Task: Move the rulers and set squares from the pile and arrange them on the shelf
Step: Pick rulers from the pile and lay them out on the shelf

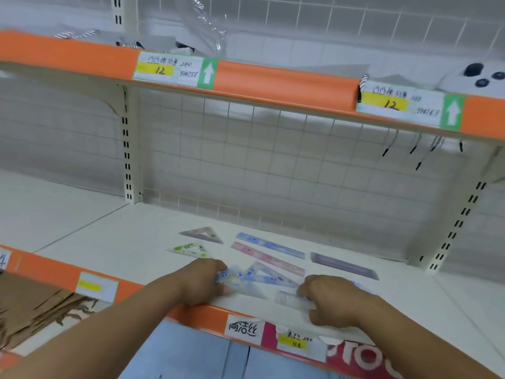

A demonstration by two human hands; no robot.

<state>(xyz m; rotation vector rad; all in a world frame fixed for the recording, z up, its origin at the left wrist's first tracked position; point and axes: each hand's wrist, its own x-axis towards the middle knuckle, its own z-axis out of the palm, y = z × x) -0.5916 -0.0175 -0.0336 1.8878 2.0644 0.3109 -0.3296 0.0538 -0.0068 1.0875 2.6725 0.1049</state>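
On the white shelf [114, 242] lie a grey set square [203, 234], a green set square [190, 249], a blue ruler [269, 245], a pink ruler [267, 258] and a purple ruler [344, 265]. My left hand [202, 281] grips a blue patterned set square [232, 277] at its left end. Beside it lies another blue set square [269, 274]. My right hand [332, 298] pinches a clear ruler [292, 299] near the shelf's front edge. The picture is blurred around both hands.
An upper shelf with an orange front strip [284, 83] and price labels hangs overhead. A wire grid back panel [246, 165] closes the rear. Slotted uprights [127, 149] stand left and right. The shelf's orange front edge [196, 315] carries labels.
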